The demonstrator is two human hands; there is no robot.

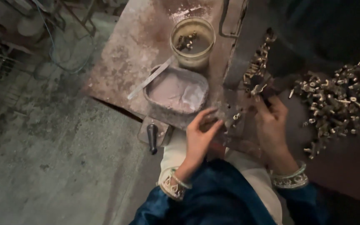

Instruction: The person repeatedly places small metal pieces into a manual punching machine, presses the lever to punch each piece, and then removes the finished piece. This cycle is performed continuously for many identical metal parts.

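Observation:
My left hand rests with fingers spread on the front edge of a rusty metal press fixture, touching small metal pieces there. My right hand reaches up to the fixture, its fingertips pinched on a small brass fitting. A heap of similar small brass fittings lies to the right of my right hand. More fittings are lined up along the slanted metal chute above my hands.
A round clear container with a few metal pieces stands on the rusty plate. Beside it sits a shallow tray of pale powder with a flat metal strip. A black-handled lever projects at the plate's front. Concrete floor lies left.

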